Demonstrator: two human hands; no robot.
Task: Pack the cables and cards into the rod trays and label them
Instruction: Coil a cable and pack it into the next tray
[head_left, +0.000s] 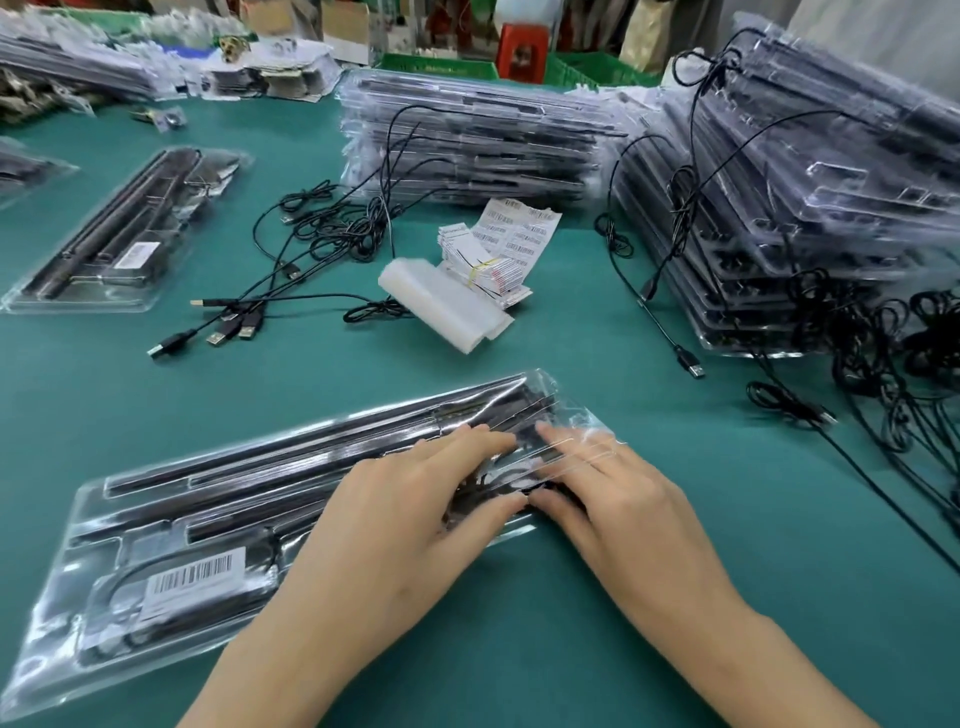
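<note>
1. Head view shows a clear rod tray (234, 478) lying slanted on the green surface (571, 597), close in front of the person, with long black rods in its channels.
2. Both hands lie on the right end of this tray. The left hand (415, 499) and the right hand (613, 499) are side by side, and the thumbs almost meet at the near edge of the tray.
3. The fingers (467, 441) of both hands are nearly straight and lie flat on the clear plastic. They press on it and clasp nothing.
4. A dark coiled cable (478, 483) sits in the tray compartment under and between the two hands, partly hidden by them.
5. A white barcode label (195, 574) is on the left part of the same tray, well apart from the fingers.
6. Loose black USB cables (311, 228) lie farther back on the surface, near a bundle of label sheets (498, 244).
7. Stacks of trays (467, 140) stand behind and at the right.
</note>
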